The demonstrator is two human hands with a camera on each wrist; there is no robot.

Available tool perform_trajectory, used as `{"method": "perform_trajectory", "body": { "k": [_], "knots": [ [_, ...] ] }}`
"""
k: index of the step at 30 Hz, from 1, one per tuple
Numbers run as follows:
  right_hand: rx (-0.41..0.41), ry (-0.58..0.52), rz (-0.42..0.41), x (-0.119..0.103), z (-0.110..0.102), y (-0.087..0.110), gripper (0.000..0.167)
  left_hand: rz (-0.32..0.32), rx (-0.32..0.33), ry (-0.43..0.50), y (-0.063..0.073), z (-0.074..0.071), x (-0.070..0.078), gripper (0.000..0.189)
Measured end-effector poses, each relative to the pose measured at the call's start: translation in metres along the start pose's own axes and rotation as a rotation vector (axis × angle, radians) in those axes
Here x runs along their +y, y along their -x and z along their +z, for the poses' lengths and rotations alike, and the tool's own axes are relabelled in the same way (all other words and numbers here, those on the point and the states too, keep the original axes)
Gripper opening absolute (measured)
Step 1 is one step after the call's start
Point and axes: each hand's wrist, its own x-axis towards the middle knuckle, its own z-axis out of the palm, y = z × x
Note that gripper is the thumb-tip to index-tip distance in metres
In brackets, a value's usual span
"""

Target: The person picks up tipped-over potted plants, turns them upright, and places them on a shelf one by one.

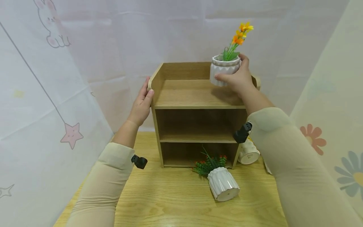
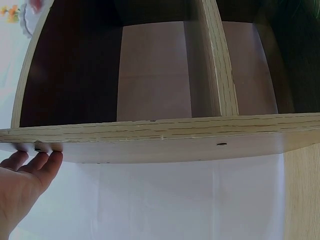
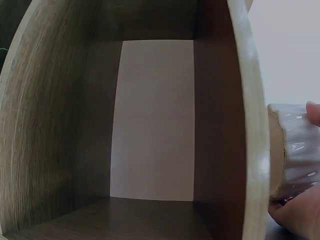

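A white, ridged ceramic pot (image 1: 223,68) holding orange and yellow artificial flowers (image 1: 239,37) with green stems is nearly upright at the right part of the top board of a light-brown, three-level wooden shelf (image 1: 184,93); whether its base touches the board I cannot tell. The right hand (image 1: 239,77) grasps this pot, thumb across its front and fingers around its right side. The left hand (image 1: 141,105) is unclenched, its fingertips against the outer face of the shelf's left panel and its thumb near that panel's front edge.

Below, a white, fluted ceramic pot (image 1: 222,183) lies on its side on the pale wood-grain worktop (image 1: 158,198), its red-flowered greenery (image 1: 208,165) pointing at the lowest compartment. Beside the shelf's right side lies a cream, round-based pot (image 1: 249,156), partly hidden by the right beige sleeve (image 1: 300,164). Behind hangs pale cloth (image 1: 136,37).
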Motion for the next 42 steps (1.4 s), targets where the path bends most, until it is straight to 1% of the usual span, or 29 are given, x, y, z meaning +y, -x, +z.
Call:
{"method": "perform_trajectory", "body": {
  "k": [9,14,21,30,42],
  "knots": [
    [0.022,0.054,0.053,0.006,0.0,-0.007,0.109,0.019,-0.007,0.0,0.003,0.004,0.005,0.056],
    [0.032,0.065,0.045,0.01,0.002,-0.012,0.109,0.023,-0.006,0.012,0.004,0.004,0.006,0.056],
    [0.024,0.129,0.065,0.017,0.004,-0.017,0.11,0.022,-0.01,-0.002,0.005,0.003,0.005,0.056],
    [0.017,0.135,0.088,0.022,0.008,-0.018,0.11,0.031,-0.01,-0.012,0.005,0.004,0.005,0.056],
    [0.004,0.15,0.111,0.025,0.009,-0.019,0.111,0.037,-0.008,-0.007,0.007,0.004,0.007,0.056]
  ]
}}
